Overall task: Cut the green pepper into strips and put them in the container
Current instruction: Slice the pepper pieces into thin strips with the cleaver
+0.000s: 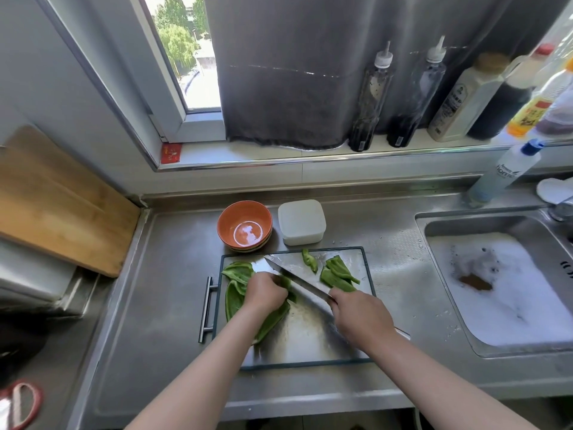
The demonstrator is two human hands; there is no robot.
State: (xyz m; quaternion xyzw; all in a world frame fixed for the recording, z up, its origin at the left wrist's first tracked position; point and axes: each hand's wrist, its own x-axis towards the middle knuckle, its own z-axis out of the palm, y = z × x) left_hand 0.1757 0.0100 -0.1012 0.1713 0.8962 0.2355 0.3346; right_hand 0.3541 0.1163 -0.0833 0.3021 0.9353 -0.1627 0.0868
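A steel cutting board [310, 342] lies on the counter. Large flat pieces of green pepper [235, 271] spread over its left part. My left hand [266, 293] presses down on them with curled fingers. My right hand [359, 318] grips the handle of a knife [294, 274], whose blade slants up and left across the board beside my left fingers. Cut pepper strips [338, 274] lie on the board's far right, one smaller strip [310, 260] near the far edge. A white lidded container [301, 221] stands just behind the board.
An orange bowl [245, 226] stands left of the container. The sink [508, 290] at right holds foamy water. A wooden board [59, 200] leans at left. Bottles [370, 97] line the window sill, and a dish-soap bottle [505, 175] stands by the sink.
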